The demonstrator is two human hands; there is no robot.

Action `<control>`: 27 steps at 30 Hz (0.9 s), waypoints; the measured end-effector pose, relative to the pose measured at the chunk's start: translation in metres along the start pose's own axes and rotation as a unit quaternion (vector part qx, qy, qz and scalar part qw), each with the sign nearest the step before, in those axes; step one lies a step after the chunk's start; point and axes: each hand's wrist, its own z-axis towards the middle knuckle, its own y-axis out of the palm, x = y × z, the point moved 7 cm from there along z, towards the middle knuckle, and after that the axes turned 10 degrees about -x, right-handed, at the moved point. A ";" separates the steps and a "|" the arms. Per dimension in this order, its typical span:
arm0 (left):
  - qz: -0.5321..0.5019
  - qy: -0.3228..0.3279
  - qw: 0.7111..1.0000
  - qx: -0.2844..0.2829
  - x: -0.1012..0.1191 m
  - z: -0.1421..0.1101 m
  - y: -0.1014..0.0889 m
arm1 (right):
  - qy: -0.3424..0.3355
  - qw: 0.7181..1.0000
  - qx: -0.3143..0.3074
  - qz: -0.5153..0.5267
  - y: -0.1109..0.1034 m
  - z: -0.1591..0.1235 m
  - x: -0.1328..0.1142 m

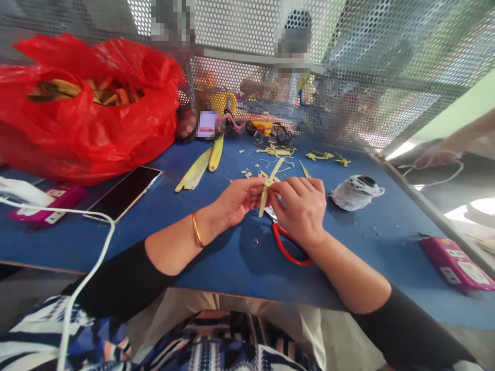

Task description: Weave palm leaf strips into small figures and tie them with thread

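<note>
Left hand (238, 201) and right hand (303, 208), both mine: fingertips pinching knotted leaf strip (264, 199) between them, above counter (220, 268). Red-handled scissors (281, 247) lie partly hidden beneath my right hand. White thread spool (353, 195) near, to right. Leaf scraps (279, 151) scattered beyond my hands. Phone (126, 195) flat on counter, well left, beside red bag (131, 136).
</note>
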 end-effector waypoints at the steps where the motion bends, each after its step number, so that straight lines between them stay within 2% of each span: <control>1: 0.003 0.012 1.000 -0.004 0.001 0.000 0.000 | -0.005 1.000 0.006 -0.006 0.000 0.000 -0.001; 5: 0.009 0.042 0.999 0.008 0.002 0.000 -0.004 | -0.049 0.998 0.027 -0.014 0.000 0.000 -0.006; 8: 0.012 0.053 0.998 0.027 0.003 -0.001 -0.008 | -0.121 0.993 0.016 -0.005 0.002 0.000 -0.015; 11: 0.029 0.063 0.997 0.014 0.004 -0.001 -0.006 | -0.164 0.986 0.017 0.014 0.003 -0.001 -0.019; 13: 0.044 0.066 0.997 0.006 0.004 -0.001 -0.005 | -0.118 0.990 0.026 0.077 0.002 0.000 -0.011; 15: 0.058 0.059 0.997 0.005 0.004 -0.002 -0.003 | -0.004 0.983 0.034 0.182 0.004 0.002 0.009; 17: 0.073 0.053 0.996 0.008 0.004 -0.002 -0.002 | 0.136 0.946 0.017 0.295 0.015 0.001 0.031; 19: 0.090 0.059 0.994 0.013 0.006 -0.002 -0.002 | 0.242 0.883 -0.030 0.402 0.033 -0.003 0.044; 20: 0.099 0.062 0.993 0.014 0.006 -0.002 -0.002 | 0.273 0.849 -0.056 0.448 0.042 -0.005 0.046; 22: 0.122 0.067 0.990 0.010 0.007 -0.001 -0.002 | 0.301 0.796 -0.094 0.517 0.054 -0.007 0.047; 23: 0.133 0.072 0.988 0.008 0.007 -0.001 -0.002 | 0.306 0.778 -0.102 0.538 0.057 -0.007 0.046; 27: 0.154 0.097 0.983 0.033 0.007 -0.001 -0.006 | 0.327 0.742 -0.106 0.575 0.065 -0.010 0.042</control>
